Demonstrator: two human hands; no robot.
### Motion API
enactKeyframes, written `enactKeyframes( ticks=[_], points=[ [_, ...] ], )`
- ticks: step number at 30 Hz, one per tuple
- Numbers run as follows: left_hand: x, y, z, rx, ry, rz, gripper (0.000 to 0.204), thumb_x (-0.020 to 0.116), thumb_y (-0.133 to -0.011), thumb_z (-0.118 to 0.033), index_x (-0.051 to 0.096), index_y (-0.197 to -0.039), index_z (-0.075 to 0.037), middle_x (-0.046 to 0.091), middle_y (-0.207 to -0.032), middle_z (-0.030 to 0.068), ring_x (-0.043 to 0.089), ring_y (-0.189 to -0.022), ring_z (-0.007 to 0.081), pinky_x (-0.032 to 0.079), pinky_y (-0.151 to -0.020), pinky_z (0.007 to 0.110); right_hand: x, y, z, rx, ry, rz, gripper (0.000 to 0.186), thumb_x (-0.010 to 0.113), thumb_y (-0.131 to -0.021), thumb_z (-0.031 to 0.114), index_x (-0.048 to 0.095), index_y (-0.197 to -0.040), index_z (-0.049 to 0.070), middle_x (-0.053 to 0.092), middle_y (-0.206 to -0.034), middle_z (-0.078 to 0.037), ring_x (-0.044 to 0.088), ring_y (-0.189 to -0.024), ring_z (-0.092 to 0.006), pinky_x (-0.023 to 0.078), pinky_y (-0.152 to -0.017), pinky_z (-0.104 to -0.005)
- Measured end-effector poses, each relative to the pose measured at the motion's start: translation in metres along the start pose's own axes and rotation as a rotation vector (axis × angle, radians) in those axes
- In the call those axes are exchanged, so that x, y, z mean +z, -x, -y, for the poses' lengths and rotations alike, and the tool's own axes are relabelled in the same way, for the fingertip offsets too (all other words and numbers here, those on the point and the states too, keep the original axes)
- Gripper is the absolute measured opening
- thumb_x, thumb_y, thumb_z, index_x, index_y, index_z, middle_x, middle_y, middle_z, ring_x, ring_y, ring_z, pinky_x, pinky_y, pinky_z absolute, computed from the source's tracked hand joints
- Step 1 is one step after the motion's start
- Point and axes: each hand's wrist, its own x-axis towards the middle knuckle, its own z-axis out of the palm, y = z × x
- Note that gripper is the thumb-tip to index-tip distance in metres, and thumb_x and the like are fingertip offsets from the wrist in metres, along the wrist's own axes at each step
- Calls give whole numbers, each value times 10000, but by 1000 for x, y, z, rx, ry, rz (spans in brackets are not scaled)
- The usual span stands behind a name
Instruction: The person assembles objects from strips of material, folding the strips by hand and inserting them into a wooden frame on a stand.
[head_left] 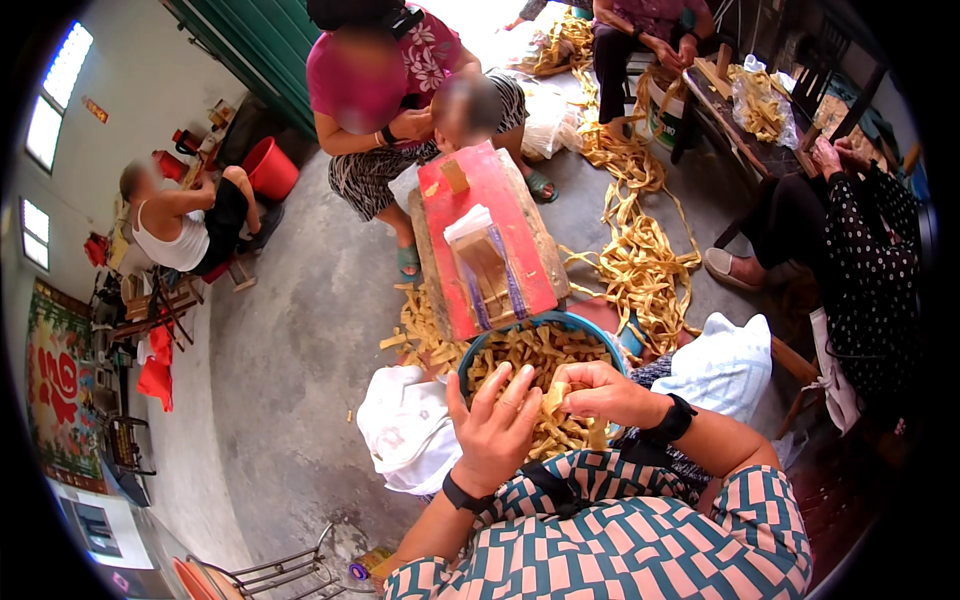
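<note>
Over a blue tub (612, 345) full of small folded yellow-brown pieces (525, 347), I hold both hands close together. My right hand (612, 396) pinches a short folded yellow strip (554, 399) between thumb and fingers. Beside it my left hand (497, 425) is open, its fingers stretched up and spread, apparently with nothing in them. The strip's far end comes near the left fingertips; whether they touch I cannot tell. What the strip is made of does not show clearly.
Beyond the tub stands a red-topped wooden bench (455, 225) bearing a wooden holder (487, 270). Long yellow strips (640, 260) lie heaped on the floor at right. White cloths (405, 425) cover my knees. Several people sit nearby; a red bucket (270, 168) stands far left.
</note>
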Motion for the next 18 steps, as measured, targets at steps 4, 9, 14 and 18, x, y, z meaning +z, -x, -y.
enactKeyframes(
  ticks=[4, 9, 14, 18],
  points=[
    [-2, 3, 2, 35, 221, -17, 209, 708, -840, -85, 733, -1046, -104, 705, -1121, 58, 671, -972, 228, 485, -999, 452, 2, 0, -9, -107, 81, -172, 112, 643, -952, 30, 605, -1057, 39, 654, -996, 9, 616, -877, -53, 508, -776, -214],
    [-4, 5, -11, 109, 45, 43, 163, 754, -844, -154, 715, -1000, -128, 638, -906, -4, 612, -797, 197, 500, -797, 372, 8, -9, -15, -353, 508, -225, 353, 642, -912, -6, 606, -1263, 2, 667, -984, -33, 645, -899, -121, 535, -811, -263],
    [-4, 9, -4, 146, 116, -22, 125, 777, -846, -192, 704, -923, -127, 588, -816, -7, 592, -774, 196, 483, -756, 364, 13, -5, -6, -337, 539, -218, 502, 653, -894, -20, 567, -1388, -4, 678, -991, -52, 637, -898, -109, 525, -802, -265],
    [1, 5, -6, 99, 88, 34, 127, 754, -865, -203, 684, -913, -109, 526, -756, 18, 579, -750, 222, 494, -795, 379, 15, -7, -10, -243, 272, -158, 480, 623, -949, -19, 529, -1419, -25, 686, -1039, -59, 653, -938, -97, 535, -833, -247]
  ],
)
